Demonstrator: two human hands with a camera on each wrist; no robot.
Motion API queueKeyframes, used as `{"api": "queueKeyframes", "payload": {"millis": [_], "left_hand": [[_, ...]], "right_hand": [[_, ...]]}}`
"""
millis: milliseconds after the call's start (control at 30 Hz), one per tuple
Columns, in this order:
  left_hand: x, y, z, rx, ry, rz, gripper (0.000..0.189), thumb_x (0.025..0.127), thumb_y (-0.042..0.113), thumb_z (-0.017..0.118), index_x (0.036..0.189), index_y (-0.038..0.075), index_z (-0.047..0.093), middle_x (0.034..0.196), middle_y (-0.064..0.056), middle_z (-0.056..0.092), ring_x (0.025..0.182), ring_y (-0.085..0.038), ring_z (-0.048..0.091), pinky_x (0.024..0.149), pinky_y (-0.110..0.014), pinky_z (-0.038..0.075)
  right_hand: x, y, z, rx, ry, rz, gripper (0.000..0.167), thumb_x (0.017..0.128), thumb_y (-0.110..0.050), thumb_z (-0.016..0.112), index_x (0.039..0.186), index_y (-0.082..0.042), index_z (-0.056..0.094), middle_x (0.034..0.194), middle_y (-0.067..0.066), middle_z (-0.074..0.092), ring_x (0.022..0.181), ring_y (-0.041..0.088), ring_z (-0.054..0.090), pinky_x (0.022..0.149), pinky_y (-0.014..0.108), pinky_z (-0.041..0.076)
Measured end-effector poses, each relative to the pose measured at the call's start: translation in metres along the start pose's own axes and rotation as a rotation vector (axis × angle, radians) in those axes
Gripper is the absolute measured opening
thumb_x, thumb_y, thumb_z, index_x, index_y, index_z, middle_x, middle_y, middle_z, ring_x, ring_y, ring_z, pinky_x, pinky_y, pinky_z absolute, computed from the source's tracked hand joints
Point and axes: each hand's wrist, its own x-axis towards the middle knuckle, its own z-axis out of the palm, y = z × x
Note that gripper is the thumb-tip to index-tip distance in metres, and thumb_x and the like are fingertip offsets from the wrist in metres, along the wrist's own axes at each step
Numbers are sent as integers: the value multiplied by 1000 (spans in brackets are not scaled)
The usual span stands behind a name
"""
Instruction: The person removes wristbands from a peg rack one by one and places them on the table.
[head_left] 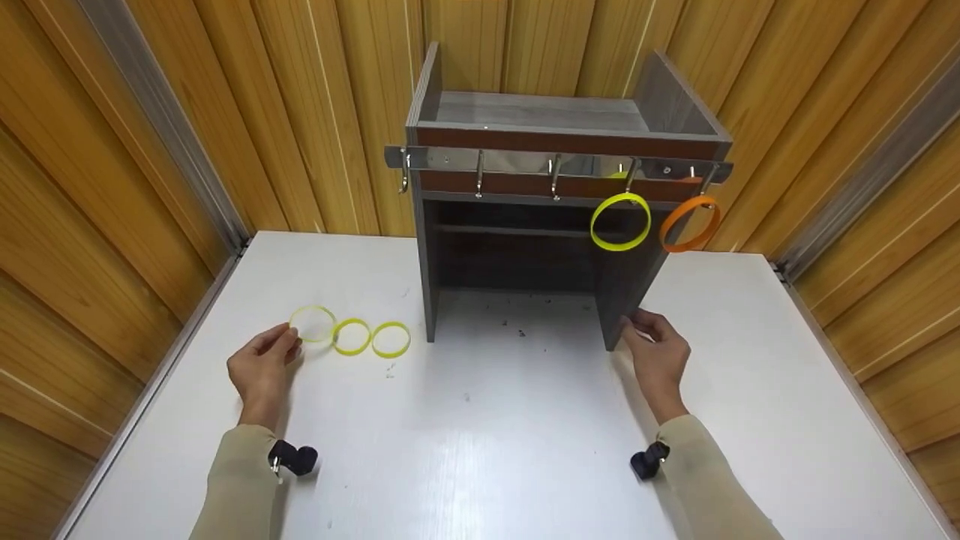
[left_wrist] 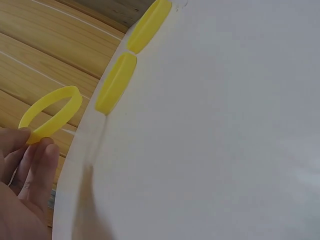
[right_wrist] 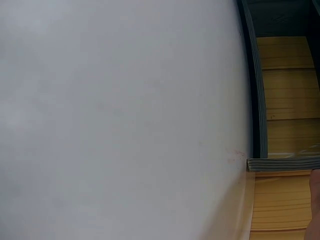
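Note:
Between thumb and fingertips, my left hand (head_left: 262, 367) pinches a yellow wristband (left_wrist: 52, 107) by its near edge. Two more yellow wristbands (head_left: 352, 337) (head_left: 391, 340) lie side by side on the white table, just right of the held one. At the lower right of a grey wooden rack (head_left: 431, 247), my right hand (head_left: 658, 356) touches the outer side of the right panel; how its fingers meet the panel is hidden. Only a sliver of that hand shows in the right wrist view. A yellow ring (head_left: 621, 222) hangs from the second hook from the right, and an orange ring (head_left: 690, 224) from the rightmost hook.
A metal strip with several hooks (head_left: 480, 172) runs across the rack's front; the three left hooks bear no rings. Wood-panelled walls (head_left: 315, 112) enclose the white table (head_left: 465, 450) at the back and both sides. Small dark marks dot the tabletop.

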Motion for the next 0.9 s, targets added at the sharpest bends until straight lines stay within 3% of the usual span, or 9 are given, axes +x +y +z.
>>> {"api": "queueKeyframes", "payload": {"millis": [200, 433, 567, 900], "left_hand": [[1, -4, -3, 31, 6, -32, 34, 97, 7, 80, 126, -8, 72, 90, 5, 75, 83, -6, 75, 84, -23, 63], [-1, -7, -3, -40, -2, -92, 35, 96, 4, 79, 127, -10, 70, 88, 0, 75, 82, -11, 76, 82, -24, 64], [-1, -9, -5, -41, 1, -86, 36, 95, 1, 79, 127, -12, 69, 88, -1, 75, 79, -13, 76, 80, -25, 65], [1, -12, -9, 51, -20, -89, 34, 95, 2, 80, 125, -11, 71, 88, 0, 75, 79, -10, 75, 80, -22, 64]], "right_hand": [[0, 1, -1, 2, -3, 0, 22, 96, -12, 80, 113, 0, 76, 111, 13, 75, 95, 8, 71, 73, 13, 57], [1, 4, 1, 13, -10, 5, 21, 97, -6, 77, 116, 2, 74, 113, 16, 75, 95, 6, 71, 78, 13, 59], [1, 4, 2, -7, -7, 20, 21, 98, -3, 75, 117, 5, 73, 114, 19, 74, 95, 5, 70, 78, 12, 58], [-1, 2, 0, 19, -8, -2, 22, 96, -11, 80, 114, 0, 76, 111, 14, 75, 95, 8, 72, 76, 13, 58]]}}
